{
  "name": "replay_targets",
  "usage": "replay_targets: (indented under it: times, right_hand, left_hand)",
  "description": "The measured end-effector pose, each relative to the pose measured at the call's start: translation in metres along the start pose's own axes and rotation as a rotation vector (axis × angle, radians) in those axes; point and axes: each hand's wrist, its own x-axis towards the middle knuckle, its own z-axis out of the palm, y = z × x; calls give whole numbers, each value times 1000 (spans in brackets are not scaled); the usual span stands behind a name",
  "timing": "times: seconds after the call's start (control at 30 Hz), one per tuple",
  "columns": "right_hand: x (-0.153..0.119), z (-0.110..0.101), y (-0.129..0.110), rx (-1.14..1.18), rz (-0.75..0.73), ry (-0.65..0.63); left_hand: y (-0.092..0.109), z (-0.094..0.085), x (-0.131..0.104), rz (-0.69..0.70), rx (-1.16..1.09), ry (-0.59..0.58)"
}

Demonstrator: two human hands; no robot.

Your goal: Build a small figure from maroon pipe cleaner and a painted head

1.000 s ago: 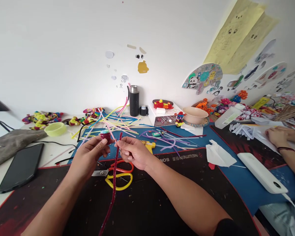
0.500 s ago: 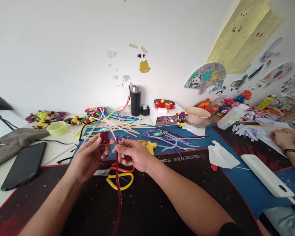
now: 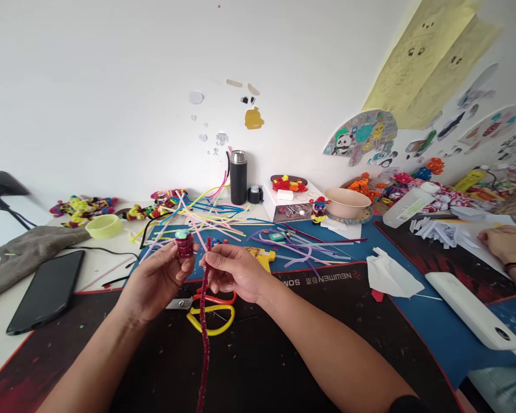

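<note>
My left hand (image 3: 157, 278) is closed around a small coiled piece of dark red pipe cleaner (image 3: 184, 246) with a light teal top. Between thumb and fingers of my right hand (image 3: 234, 272) is the upper end of a long dark red pipe cleaner (image 3: 204, 327), which hangs down past the lower edge of the view. The coil and the strand are side by side; I cannot tell whether they are joined. Below the hands lie scissors (image 3: 215, 330) with yellow and orange handles. Behind my right hand is a yellow glue gun (image 3: 264, 258), partly covered.
Loose colored pipe cleaners (image 3: 210, 212) spread across the back, near a black bottle (image 3: 238, 178). A phone (image 3: 47, 292) lies at left. At right are crumpled tissue (image 3: 391, 272), a white power bank (image 3: 473, 310) and another person's hands (image 3: 499, 244).
The coil in my left hand has tilted, showing its teal top and rounded side more. My right hand keeps its pinch on the strand. The whole view has shifted slightly.
</note>
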Motion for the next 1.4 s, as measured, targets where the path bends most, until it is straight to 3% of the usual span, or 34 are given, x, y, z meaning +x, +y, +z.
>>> replay_targets:
  times: [0.5, 0.8, 1.0, 1.4]
  right_hand:
    - [4, -2, 3, 70, -37, 57]
    - [2, -1, -1, 81, -33, 68]
    - [2, 1, 0, 72, -37, 60]
    - [2, 2, 3, 40, -30, 62]
  left_hand:
    - [-12, -4, 2, 104, 61, -6]
    - [-11, -5, 3, 228, 141, 84]
    - [-7, 1, 1, 151, 96, 68]
    - [-12, -7, 11, 109, 8, 178]
